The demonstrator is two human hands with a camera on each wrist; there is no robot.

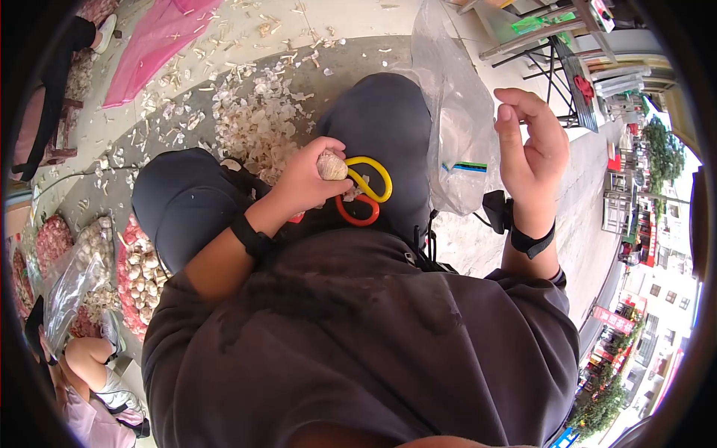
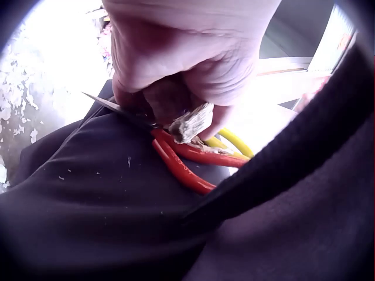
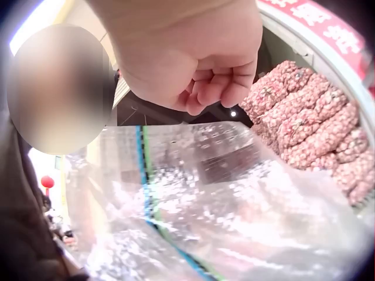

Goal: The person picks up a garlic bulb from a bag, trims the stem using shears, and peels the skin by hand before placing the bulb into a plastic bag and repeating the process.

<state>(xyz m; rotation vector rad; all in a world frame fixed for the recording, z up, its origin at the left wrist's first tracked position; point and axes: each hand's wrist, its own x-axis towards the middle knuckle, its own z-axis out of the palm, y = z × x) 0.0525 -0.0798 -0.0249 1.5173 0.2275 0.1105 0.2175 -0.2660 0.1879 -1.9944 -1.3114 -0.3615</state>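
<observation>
A garlic bulb [image 1: 332,166] is gripped in my left hand [image 1: 302,179], above the lap; the left wrist view shows its dry stem end [image 2: 192,124] below the curled fingers of my left hand [image 2: 187,52]. Scissors with one yellow handle [image 1: 385,183] and one red handle [image 1: 358,211] lie at the lap under that hand, their blade [image 2: 108,105] pointing away; whether the hand touches them, I cannot tell. My right hand [image 1: 532,149] is raised, empty, with loosely bent fingers, beside a clear plastic bag [image 1: 457,112]. In the right wrist view my right hand [image 3: 193,64] is above the bag [image 3: 234,193].
Garlic skins [image 1: 258,112] litter the floor beyond the knees. Net sacks of garlic [image 1: 142,276] stand at the left, near a seated person [image 1: 93,358]. A pink sheet [image 1: 157,45] lies at the upper left. More full sacks [image 3: 310,117] are stacked in the right wrist view.
</observation>
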